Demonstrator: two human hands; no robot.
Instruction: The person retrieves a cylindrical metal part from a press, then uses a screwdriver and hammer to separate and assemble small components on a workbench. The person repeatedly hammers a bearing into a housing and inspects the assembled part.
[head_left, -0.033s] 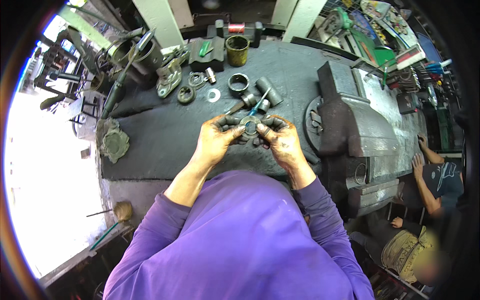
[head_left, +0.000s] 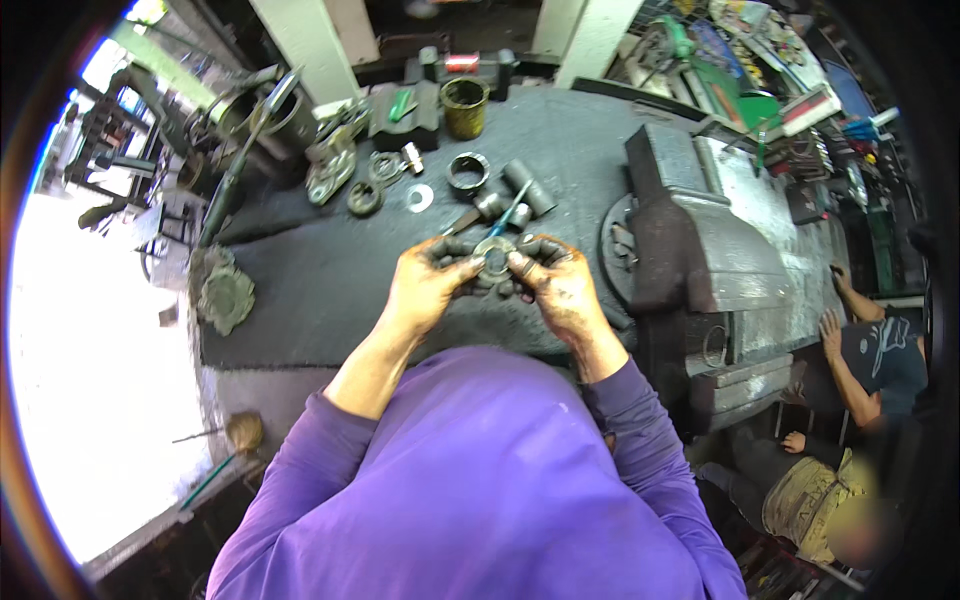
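Metal ring (head_left: pixel 495 245), pinched between left hand (head_left: pixel 425 285) and right hand (head_left: pixel 560 285) above the counter (head_left: pixel 300 310).
One ring is gripped at opposite edges, neither hand being nearer; its round face, without long axis, is turned toward the viewer. Beyond it, one pale flat washer (head_left: pixel 427 200), one thick grey cylinder (head_left: pixel 530 188) and one yellowish can (head_left: pixel 463 120) are seen.

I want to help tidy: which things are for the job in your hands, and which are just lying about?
In hand:
- metal ring, held by left hand and right hand

Lying about, it seems:
- washer
- pot
- tube
- brush
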